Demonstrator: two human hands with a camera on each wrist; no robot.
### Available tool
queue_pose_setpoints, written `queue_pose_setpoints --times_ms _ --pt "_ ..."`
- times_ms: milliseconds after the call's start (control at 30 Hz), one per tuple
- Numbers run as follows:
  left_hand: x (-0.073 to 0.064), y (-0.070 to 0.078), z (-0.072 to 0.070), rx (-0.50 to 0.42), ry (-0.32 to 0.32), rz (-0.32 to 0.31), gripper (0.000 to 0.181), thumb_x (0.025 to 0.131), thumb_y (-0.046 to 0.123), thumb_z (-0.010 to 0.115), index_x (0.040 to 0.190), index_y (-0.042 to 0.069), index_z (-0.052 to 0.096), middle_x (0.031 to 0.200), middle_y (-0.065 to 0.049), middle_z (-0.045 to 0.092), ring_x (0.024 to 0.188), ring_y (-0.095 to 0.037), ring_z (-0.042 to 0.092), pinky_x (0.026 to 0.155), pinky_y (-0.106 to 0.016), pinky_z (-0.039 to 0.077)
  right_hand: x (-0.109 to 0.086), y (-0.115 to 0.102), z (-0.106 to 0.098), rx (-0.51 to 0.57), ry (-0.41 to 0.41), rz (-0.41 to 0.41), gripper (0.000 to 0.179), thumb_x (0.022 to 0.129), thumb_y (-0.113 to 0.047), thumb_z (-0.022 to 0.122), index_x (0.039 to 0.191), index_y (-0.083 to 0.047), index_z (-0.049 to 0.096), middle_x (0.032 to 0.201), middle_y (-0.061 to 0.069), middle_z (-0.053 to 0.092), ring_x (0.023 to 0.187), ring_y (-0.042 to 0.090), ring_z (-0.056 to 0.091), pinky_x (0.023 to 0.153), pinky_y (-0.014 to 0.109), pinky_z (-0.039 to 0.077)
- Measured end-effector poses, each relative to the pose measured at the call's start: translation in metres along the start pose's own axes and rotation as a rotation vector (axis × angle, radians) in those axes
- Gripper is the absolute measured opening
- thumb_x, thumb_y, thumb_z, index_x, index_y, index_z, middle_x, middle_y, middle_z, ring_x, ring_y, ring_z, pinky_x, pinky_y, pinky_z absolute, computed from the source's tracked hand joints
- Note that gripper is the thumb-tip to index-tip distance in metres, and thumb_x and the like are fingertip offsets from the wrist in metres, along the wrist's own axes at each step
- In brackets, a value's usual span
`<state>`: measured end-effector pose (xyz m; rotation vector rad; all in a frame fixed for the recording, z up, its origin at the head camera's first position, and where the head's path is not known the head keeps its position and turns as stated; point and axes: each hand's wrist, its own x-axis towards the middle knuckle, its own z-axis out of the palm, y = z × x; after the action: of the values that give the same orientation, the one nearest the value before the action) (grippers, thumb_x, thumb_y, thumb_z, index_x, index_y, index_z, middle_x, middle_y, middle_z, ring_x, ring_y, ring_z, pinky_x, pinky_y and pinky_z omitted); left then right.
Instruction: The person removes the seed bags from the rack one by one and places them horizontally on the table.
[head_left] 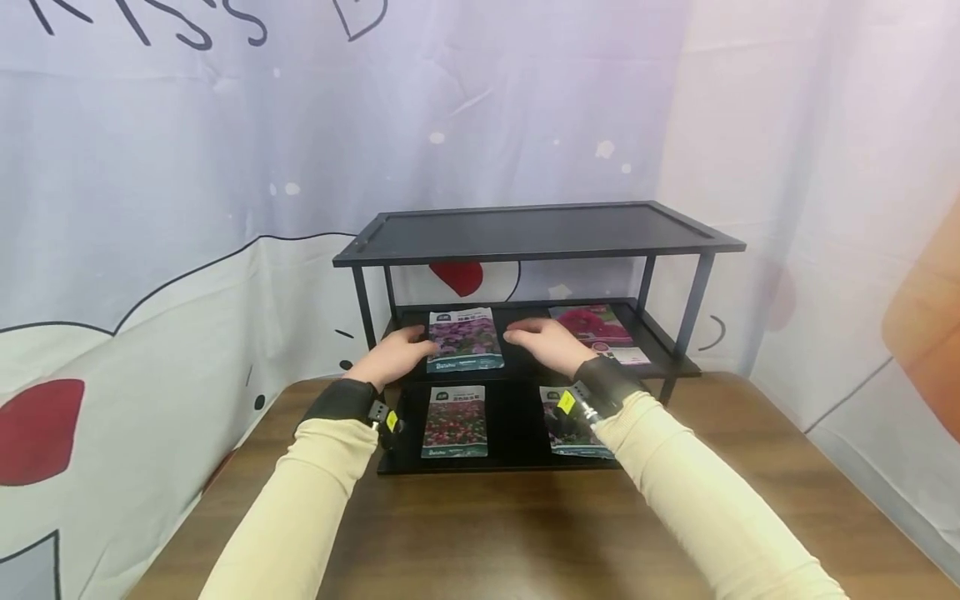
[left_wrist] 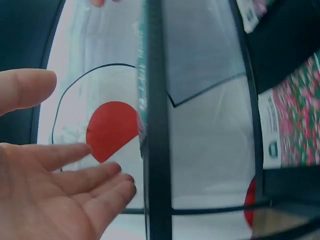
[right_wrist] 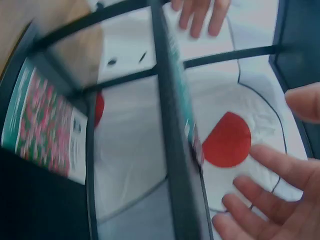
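Note:
A seed packet with purple flowers lies on the middle shelf of a black rack, between my two hands. My left hand is at its left edge, fingertips overlapping that edge in the head view. To its right is my right hand, a small gap away from the packet. In the left wrist view the fingers of the left hand are extended and apart from the thumb, holding nothing. The right wrist view likewise has the right hand with spread fingers and nothing between them. The packet appears there edge-on.
A packet with a magenta flower lies at the right of the middle shelf. Below, a red-flowered packet and a partly hidden packet lie on the bottom shelf. The rack's top panel overhangs both hands. Beneath is a wooden table.

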<state>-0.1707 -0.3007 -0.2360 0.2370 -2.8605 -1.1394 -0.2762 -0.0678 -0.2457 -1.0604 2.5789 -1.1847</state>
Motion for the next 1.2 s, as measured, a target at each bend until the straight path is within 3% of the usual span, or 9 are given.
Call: queue_pose_setpoints --times_ms 133,300,367,500,600,767,967,1200 --pt "0.009 0.006 -0.003 -0.197 -0.048 -0.088 0.067 0.094 0.035 0.043 0.147 0.002 0.016 0.15 -0.019 0.017 0.136 -0.036 0.019 0.108 -0.05 0.021 0.01 -0.008 0.002 0.149 -0.046 0.096 0.051 0.094 -0.032 0.047 0.132 0.001 0.046 0.136 0.019 0.044 0.124 0.036 0.041 0.1 0.045 0.036" --pt "0.017 0.012 -0.005 -0.412 -0.11 -0.133 0.058 0.098 0.029 0.041 0.145 0.0 0.023 0.152 -0.018 0.012 0.137 -0.039 0.013 0.109 -0.046 0.019 0.021 -0.014 -0.001 0.345 -0.136 0.249 0.051 0.096 -0.028 0.043 0.138 0.001 0.038 0.147 0.021 0.024 0.131 0.04 0.028 0.102 0.043 0.035" --pt "0.019 0.014 -0.006 -0.457 -0.119 -0.145 0.055 0.098 0.028 0.041 0.144 0.001 0.028 0.152 -0.019 0.011 0.136 -0.04 0.013 0.108 -0.046 0.022 0.024 -0.017 -0.004 0.355 -0.154 0.298 0.052 0.096 -0.028 0.042 0.14 -0.001 0.036 0.149 0.022 0.02 0.131 0.041 0.027 0.101 0.042 0.035" --pt "0.019 0.019 -0.008 -0.533 -0.124 -0.202 0.061 0.096 0.029 0.044 0.146 0.004 0.021 0.151 -0.022 0.009 0.137 -0.038 0.015 0.107 -0.043 0.025 0.027 -0.026 -0.007 0.296 -0.195 0.337 0.056 0.096 -0.029 0.042 0.142 -0.001 0.03 0.147 0.026 0.02 0.13 0.043 0.03 0.1 0.044 0.037" --pt "0.019 0.02 -0.01 -0.543 -0.112 -0.246 0.066 0.096 0.03 0.045 0.147 0.004 0.014 0.15 -0.026 0.009 0.137 -0.036 0.015 0.106 -0.042 0.027 0.03 -0.033 -0.005 0.208 -0.238 0.298 0.055 0.096 -0.029 0.041 0.141 0.0 0.033 0.146 0.025 0.024 0.129 0.041 0.031 0.101 0.043 0.036" --pt "0.019 0.022 -0.009 -0.52 -0.093 -0.265 0.064 0.095 0.029 0.046 0.147 0.004 0.018 0.149 -0.024 0.014 0.135 -0.037 0.019 0.104 -0.042 0.032 0.035 -0.039 0.005 0.095 -0.231 0.254 0.051 0.096 -0.03 0.041 0.138 -0.001 0.04 0.146 0.02 0.028 0.128 0.036 0.036 0.1 0.039 0.037" --pt "0.02 0.027 -0.003 -0.523 -0.096 -0.267 0.062 0.094 0.029 0.048 0.146 0.006 0.023 0.15 -0.02 0.015 0.134 -0.036 0.021 0.1 -0.043 0.037 0.036 -0.037 0.011 0.134 -0.176 0.307 0.05 0.094 -0.028 0.047 0.136 -0.001 0.043 0.142 0.019 0.034 0.122 0.036 0.043 0.097 0.039 0.041" --pt "0.021 0.029 -0.003 -0.498 -0.126 -0.238 0.06 0.094 0.028 0.046 0.145 0.006 0.025 0.147 -0.022 0.021 0.133 -0.036 0.026 0.1 -0.046 0.036 0.039 -0.036 0.012 0.142 -0.175 0.301 0.049 0.092 -0.026 0.048 0.133 0.0 0.046 0.135 0.02 0.041 0.118 0.031 0.047 0.093 0.036 0.044"
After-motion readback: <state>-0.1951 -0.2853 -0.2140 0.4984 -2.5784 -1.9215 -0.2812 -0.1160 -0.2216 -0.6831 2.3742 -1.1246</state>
